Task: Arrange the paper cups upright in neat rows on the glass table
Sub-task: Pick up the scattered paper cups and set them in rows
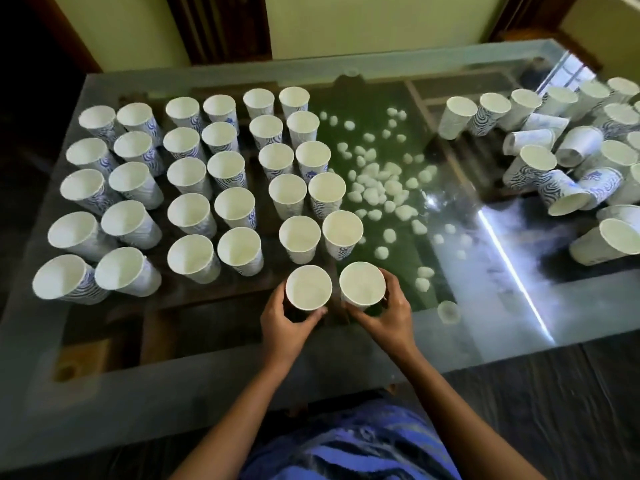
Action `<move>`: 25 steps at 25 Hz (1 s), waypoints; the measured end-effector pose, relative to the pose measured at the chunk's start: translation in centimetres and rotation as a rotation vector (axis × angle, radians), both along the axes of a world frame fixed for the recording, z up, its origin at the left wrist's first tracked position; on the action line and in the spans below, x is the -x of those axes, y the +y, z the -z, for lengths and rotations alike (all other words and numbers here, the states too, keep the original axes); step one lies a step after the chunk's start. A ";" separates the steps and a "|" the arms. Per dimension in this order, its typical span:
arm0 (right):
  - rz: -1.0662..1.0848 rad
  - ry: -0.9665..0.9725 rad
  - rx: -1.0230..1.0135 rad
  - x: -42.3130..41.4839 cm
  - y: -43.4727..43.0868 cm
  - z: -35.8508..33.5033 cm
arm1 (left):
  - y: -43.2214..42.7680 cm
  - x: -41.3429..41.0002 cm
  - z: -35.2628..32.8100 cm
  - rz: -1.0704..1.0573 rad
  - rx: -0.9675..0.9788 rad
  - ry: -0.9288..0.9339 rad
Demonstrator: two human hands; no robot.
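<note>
The paper cups (pixel 194 216) are white inside, creamy at the bottom, with white outer walls carrying dark blue wavy stripes and a blue emblem; the cup in the left grip (pixel 289 322) and the cup in the right grip (pixel 388 317) show only their cream-white mouths. The glass surface (pixel 214 368) is grey-green and frosted at its border; beyond the right grip, white pebbles (pixel 377 188) lie on dark green beneath the glass. Behind both grips, the person's clothing (pixel 353 448) is blue-violet with black streaks.
</note>
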State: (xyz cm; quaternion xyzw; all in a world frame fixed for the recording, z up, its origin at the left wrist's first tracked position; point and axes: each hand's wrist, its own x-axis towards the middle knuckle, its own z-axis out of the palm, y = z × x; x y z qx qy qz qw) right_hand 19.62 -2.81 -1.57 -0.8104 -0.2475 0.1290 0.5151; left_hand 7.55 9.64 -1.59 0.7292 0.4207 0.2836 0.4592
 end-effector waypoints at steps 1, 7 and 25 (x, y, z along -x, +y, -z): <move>0.009 -0.005 0.005 0.0 0.2 0.0 | 0.2 -0.1 0.1 0.005 0.009 -0.005; 0.065 -0.014 0.029 -0.1 0.9 0.3 | 0.5 -0.7 0.5 0.039 0.066 -0.019; -0.010 0.156 -0.055 -3.7 -13.7 -0.4 | -13.0 -0.8 -1.7 -0.004 0.124 -0.069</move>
